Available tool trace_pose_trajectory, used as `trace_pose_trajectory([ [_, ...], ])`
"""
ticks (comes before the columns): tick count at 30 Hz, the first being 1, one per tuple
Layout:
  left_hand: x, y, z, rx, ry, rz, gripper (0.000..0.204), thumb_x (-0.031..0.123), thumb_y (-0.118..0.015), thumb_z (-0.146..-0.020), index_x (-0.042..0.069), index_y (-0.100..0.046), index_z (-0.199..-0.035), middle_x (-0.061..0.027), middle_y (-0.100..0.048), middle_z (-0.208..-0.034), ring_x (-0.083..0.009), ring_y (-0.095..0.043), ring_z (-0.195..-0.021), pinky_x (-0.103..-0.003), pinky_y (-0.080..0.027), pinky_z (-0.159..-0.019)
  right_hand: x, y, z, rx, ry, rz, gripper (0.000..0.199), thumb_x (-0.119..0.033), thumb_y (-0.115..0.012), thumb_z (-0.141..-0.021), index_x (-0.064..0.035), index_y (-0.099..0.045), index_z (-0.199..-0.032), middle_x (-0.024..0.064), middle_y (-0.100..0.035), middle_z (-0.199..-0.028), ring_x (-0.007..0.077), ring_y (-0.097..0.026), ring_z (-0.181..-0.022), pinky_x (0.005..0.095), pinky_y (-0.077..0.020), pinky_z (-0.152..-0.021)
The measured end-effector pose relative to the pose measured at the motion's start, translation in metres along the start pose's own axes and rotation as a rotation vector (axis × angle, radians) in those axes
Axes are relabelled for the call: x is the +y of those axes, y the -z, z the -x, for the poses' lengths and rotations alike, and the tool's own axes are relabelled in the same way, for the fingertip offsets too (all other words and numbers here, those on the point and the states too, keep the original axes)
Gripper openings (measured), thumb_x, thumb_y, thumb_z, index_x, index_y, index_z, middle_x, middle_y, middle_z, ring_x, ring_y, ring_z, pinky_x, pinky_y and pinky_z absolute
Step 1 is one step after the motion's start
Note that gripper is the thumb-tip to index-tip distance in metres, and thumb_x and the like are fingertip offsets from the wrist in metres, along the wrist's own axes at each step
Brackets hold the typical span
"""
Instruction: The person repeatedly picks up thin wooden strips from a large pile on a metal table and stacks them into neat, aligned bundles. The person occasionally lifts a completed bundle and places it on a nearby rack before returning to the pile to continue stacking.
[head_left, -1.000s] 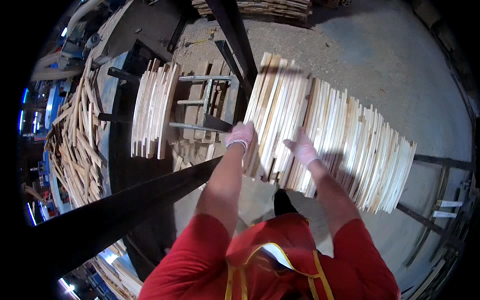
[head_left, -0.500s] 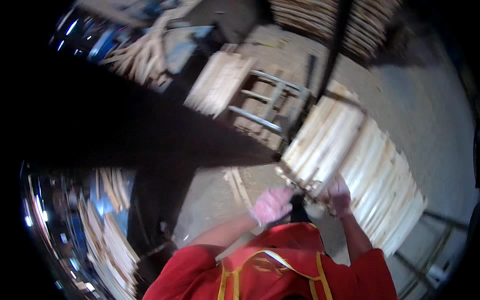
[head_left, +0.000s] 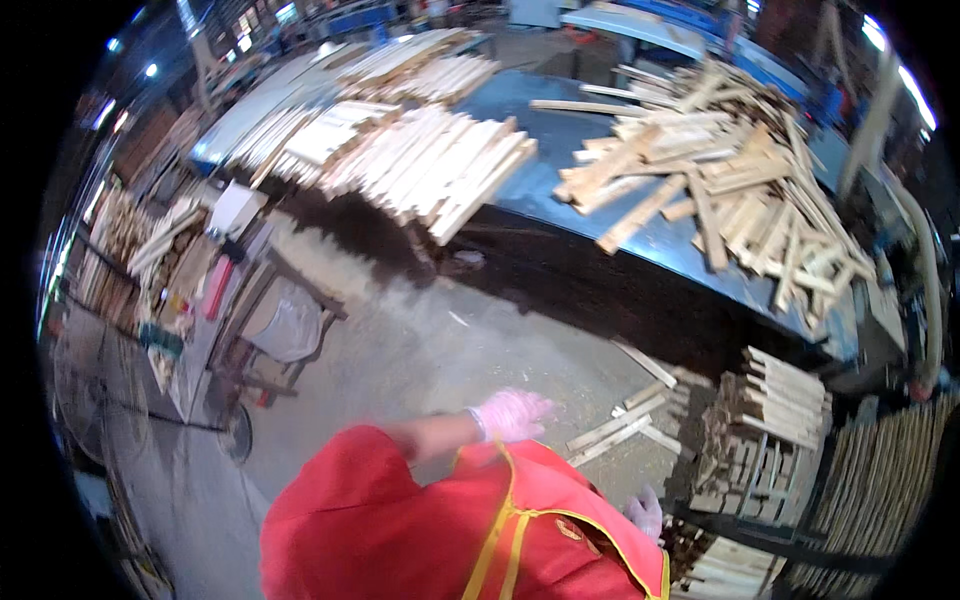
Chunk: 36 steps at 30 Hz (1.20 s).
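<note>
My left hand, in a pink work glove, is held out in front of my red apron with yellow trim. Its fingers are loosely stretched and nothing shows in them; bare floor lies beneath. Lower right, my right hand, also gloved, hangs beside the apron, partly hidden by it. Its fingers look loose and apart, with no object visible. Nearest to it is a stack of pale wood strips at the bottom edge. A few loose wood strips lie on the floor between and beyond my hands.
Ahead, a long blue-topped table bears neat rows of pale strips and a jumbled heap of wood pieces. On the left stand a chair and a cluttered bench. Stacked strips and a metal frame are at right.
My view has swung leftward, from the wood stack to the long table. Both hands have come away from the stack's edge; the left is now over the floor, the right low at my side.
</note>
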<state>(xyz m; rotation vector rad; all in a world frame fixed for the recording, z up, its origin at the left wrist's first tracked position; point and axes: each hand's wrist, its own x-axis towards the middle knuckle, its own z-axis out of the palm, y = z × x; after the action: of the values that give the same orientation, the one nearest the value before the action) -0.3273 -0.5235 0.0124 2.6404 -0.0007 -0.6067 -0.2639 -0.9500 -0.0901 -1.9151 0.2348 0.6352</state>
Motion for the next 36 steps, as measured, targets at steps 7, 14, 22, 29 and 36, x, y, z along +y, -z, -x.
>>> trace_pose_trajectory([
  [7,-0.145,0.001,0.075,0.405,0.37,0.232,0.055,0.038,-0.058,-0.097,0.005,-0.056,-0.141,-0.0239,-0.065,-0.13,-0.0445,-0.066,-0.117,-0.054,-0.052,-0.104,-0.173,-0.174,-0.135,-0.496,0.295,0.291,0.067,-0.014,-0.07,-0.096,0.0028,-0.046,-0.156,0.0183,-0.07,-0.127,0.0227,-0.067,-0.114,0.0348,-0.0526,-0.101],
  [14,-0.259,0.053,0.08,0.406,0.697,0.392,0.062,0.055,-0.056,-0.1,0.009,-0.059,-0.142,-0.0226,-0.062,-0.143,-0.0452,-0.062,-0.125,-0.051,-0.05,-0.108,-0.31,-0.356,-0.206,-0.765,0.372,0.357,0.073,-0.023,-0.074,-0.098,0.003,-0.042,-0.159,0.0224,-0.066,-0.141,0.0267,-0.067,-0.125,0.036,-0.0518,-0.106],
  [22,-0.395,0.15,0.045,0.712,1.037,0.728,0.07,0.059,-0.061,-0.093,0.009,-0.062,-0.142,-0.0259,-0.065,-0.14,-0.0449,-0.059,-0.133,-0.049,-0.048,-0.111,-0.466,-0.522,-0.279,-0.73,0.47,0.565,0.086,-0.038,-0.071,-0.098,0.0066,-0.033,-0.161,0.0202,-0.075,-0.115,0.0309,-0.072,-0.11,0.0391,-0.0528,-0.1],
  [29,-0.581,0.199,0.031,1.409,0.887,1.288,0.088,0.038,-0.08,-0.095,-0.007,-0.04,-0.159,-0.0212,-0.05,-0.161,-0.0312,-0.048,-0.148,-0.038,-0.033,-0.124,-0.511,-0.611,-0.321,-0.656,0.262,0.356,0.088,-0.031,-0.072,-0.1,-0.0015,-0.025,-0.167,0.0195,-0.06,-0.142,0.0286,-0.064,-0.113,0.0424,-0.0559,-0.089],
  [36,-0.722,0.219,-0.02,1.524,0.664,2.133,0.065,0.043,-0.077,-0.096,0.002,-0.057,-0.142,-0.0109,-0.065,-0.135,-0.0278,-0.064,-0.116,-0.044,-0.055,-0.092,-0.535,-0.679,-0.309,-0.37,0.093,0.032,0.041,-0.025,-0.076,-0.097,-0.0007,-0.056,-0.124,0.0109,-0.069,-0.105,0.0207,-0.065,-0.092,0.0387,-0.056,-0.08],
])
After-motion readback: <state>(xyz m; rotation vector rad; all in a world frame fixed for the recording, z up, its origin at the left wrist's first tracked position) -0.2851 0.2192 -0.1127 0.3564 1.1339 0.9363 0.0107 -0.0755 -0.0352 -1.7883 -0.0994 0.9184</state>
